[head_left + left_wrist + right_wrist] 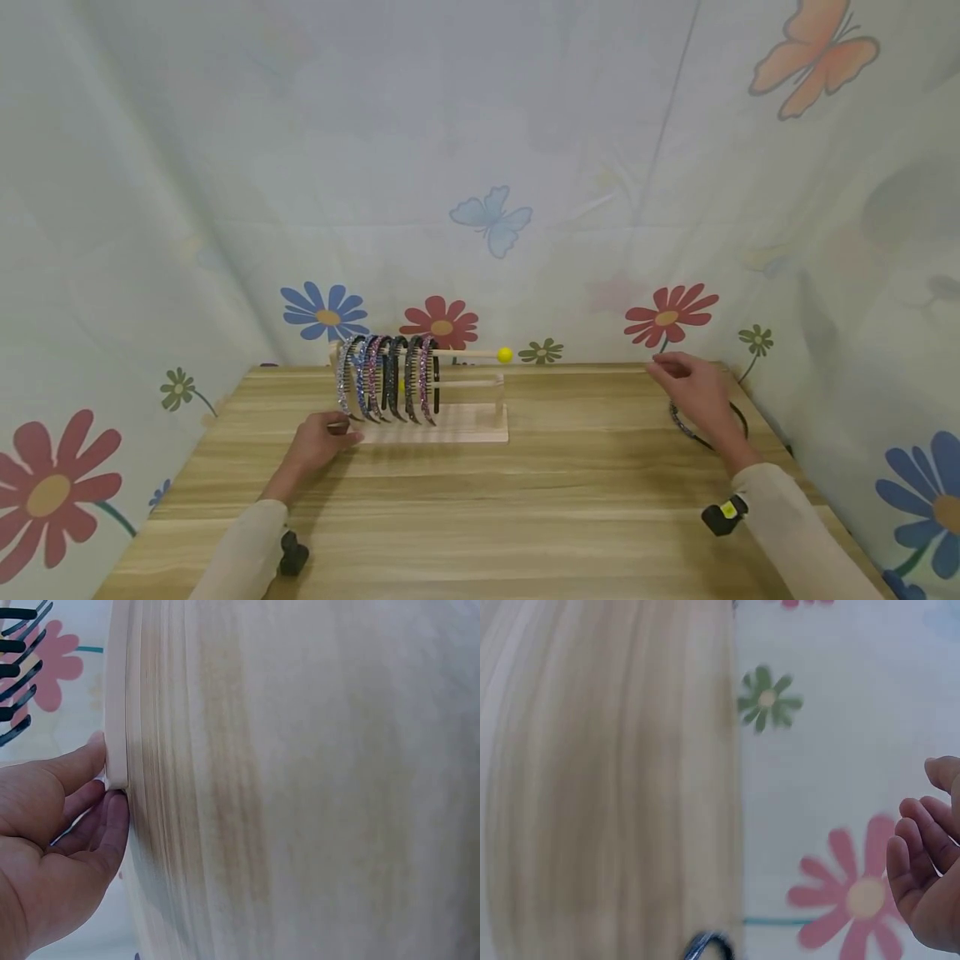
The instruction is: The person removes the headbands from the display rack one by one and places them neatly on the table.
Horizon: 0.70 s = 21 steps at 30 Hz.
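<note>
A wooden rack with two visible rods stands on the table, and a yellow ball caps the upper rod. Several glittery toothed headbands hang side by side on its left part. At the rack's left front corner, my left hand grips the base; in the left wrist view, thumb and fingers lie around the end of the board. My right hand hovers over the table's right side with loosely bent fingers and nothing in them. Below it lies a dark headband, partly hidden by the hand and wrist.
The wood-grain table reaches back to a pale curtain printed with flowers and butterflies. More curtain hangs along the left and right sides.
</note>
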{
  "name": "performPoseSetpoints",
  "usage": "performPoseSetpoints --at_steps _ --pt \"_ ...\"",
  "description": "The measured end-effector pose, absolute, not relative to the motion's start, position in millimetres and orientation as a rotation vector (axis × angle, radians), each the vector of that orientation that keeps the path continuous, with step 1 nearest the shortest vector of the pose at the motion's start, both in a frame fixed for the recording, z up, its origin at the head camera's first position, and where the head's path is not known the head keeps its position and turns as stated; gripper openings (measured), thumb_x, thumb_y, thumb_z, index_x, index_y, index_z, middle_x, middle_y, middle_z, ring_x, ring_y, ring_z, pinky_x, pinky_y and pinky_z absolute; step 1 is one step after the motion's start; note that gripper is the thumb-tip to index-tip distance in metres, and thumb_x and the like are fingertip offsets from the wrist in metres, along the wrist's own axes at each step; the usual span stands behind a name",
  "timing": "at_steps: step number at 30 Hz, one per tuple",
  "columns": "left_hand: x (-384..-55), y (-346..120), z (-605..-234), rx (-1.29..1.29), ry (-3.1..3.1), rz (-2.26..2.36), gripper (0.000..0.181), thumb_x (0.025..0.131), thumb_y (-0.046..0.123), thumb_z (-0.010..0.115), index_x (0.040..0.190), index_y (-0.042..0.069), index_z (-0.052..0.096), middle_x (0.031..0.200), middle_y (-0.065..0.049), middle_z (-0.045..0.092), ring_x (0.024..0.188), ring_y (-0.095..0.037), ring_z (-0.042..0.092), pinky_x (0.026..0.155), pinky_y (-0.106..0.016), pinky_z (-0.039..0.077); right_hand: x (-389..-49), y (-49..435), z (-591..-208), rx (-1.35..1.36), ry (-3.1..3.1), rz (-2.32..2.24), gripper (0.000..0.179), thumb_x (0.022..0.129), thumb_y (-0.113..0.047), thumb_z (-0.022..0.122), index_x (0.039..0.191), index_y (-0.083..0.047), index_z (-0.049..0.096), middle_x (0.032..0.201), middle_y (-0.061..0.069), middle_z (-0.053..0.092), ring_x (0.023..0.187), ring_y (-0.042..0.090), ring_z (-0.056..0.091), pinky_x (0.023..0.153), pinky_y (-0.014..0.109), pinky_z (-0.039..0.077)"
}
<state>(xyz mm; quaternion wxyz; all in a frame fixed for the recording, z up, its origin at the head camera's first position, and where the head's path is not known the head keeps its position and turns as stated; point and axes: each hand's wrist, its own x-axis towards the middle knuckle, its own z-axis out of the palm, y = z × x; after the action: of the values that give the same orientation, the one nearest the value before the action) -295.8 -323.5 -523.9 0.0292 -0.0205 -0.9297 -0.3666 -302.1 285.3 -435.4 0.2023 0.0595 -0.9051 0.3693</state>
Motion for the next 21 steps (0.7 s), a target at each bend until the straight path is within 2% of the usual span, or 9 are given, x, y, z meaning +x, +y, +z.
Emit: performPoseSetpoints --at_steps 3,7,13,21 --pt "-295.4 -323.3 -523.9 -0.056 -2.860 -1.138 0.039 0.091 0.021 0.079 0.114 -0.009 0.070 0.117 -0.031 0.069 0.110 -0.045 0.069 0.093 -0.053 0.058 -299.5 269.3 -427.8 0.223 -2.458 1.061 0.042 0.098 -0.036 0.070 0.123 -0.002 0.072 0.105 0.017 0.076 0.096 0.032 0.071 0.072 0.006 0.048" --pt "-295.5 -322.7 -522.9 -0.053 -2.857 -1.148 0.038 0.091 0.019 0.078 0.114 -0.009 0.070 0.118 -0.031 0.069 0.111 -0.045 0.068 0.094 -0.053 0.058 -295.3 248.4 -420.1 0.271 -2.399 1.107 0.040 0.096 -0.035 0.073 0.123 -0.004 0.073 0.104 0.014 0.076 0.094 0.028 0.070 0.074 0.003 0.046" --pt "-295.2 -322.0 -522.1 -0.045 -2.862 -1.153 0.038 0.092 0.020 0.078 0.115 -0.009 0.070 0.118 -0.031 0.069 0.112 -0.045 0.068 0.095 -0.053 0.057 -287.1 220.1 -412.6 0.356 -2.365 1.180 0.041 0.096 -0.037 0.073 0.126 -0.008 0.072 0.107 0.009 0.076 0.096 0.022 0.070 0.077 0.004 0.048" --pt "-294.1 -323.2 -521.6 -0.060 -2.862 -1.152 0.036 0.092 0.019 0.078 0.113 -0.008 0.070 0.118 -0.032 0.068 0.112 -0.047 0.067 0.094 -0.055 0.057 -282.2 181.8 -408.5 0.482 -2.295 1.310 0.034 0.094 -0.030 0.077 0.122 -0.013 0.074 0.105 0.003 0.077 0.093 0.015 0.071 0.078 0.013 0.056"
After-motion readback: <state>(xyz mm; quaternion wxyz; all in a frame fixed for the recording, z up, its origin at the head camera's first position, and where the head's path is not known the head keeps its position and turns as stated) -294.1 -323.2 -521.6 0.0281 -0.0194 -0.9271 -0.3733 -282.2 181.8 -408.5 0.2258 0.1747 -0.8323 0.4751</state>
